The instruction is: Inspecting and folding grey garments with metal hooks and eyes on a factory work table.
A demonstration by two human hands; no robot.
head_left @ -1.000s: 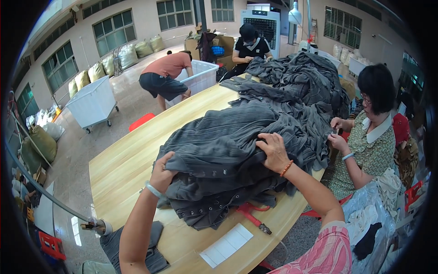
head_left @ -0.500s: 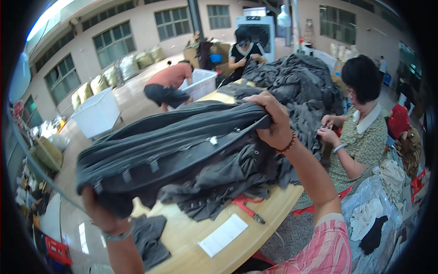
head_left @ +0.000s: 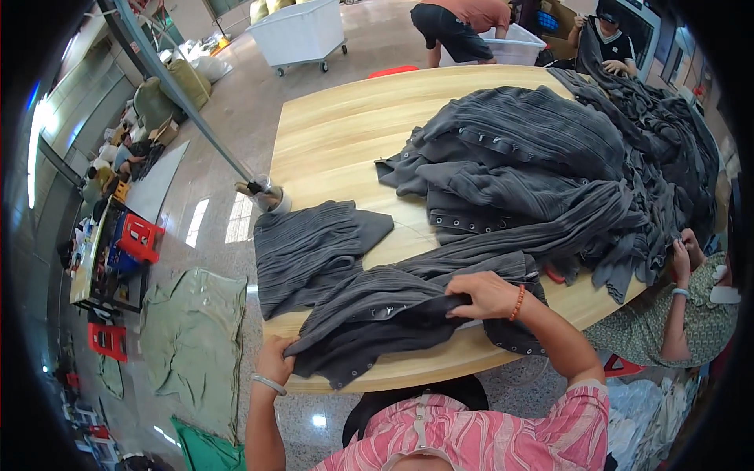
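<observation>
A dark grey ribbed garment (head_left: 369, 345) lies spread along the table's near edge, with small round metal fasteners along its borders. My left hand (head_left: 275, 359) is closed on its left end, fingers wrapped over the cloth. Further right, my right hand (head_left: 488, 295) pinches the upper edge of an opening in the same garment. Beyond my left hand lies another dark grey ribbed garment (head_left: 302, 251), flat on the tabletop. Past my right hand rises a heap of similar dark grey garments (head_left: 526, 133), several showing rows of round fasteners.
The light wooden table (head_left: 338, 118) has a curved near edge. A metal pole rises beside a small container (head_left: 273, 200) at the left edge. At right, a co-worker's hands (head_left: 685, 255) hold cloth. A white wheeled bin (head_left: 298, 35) stands beyond; pale green cloth (head_left: 196, 337) lies on the floor.
The garment held up in both hands has come down onto the table. My hands have lowered with it, and the view has tilted down and turned left.
</observation>
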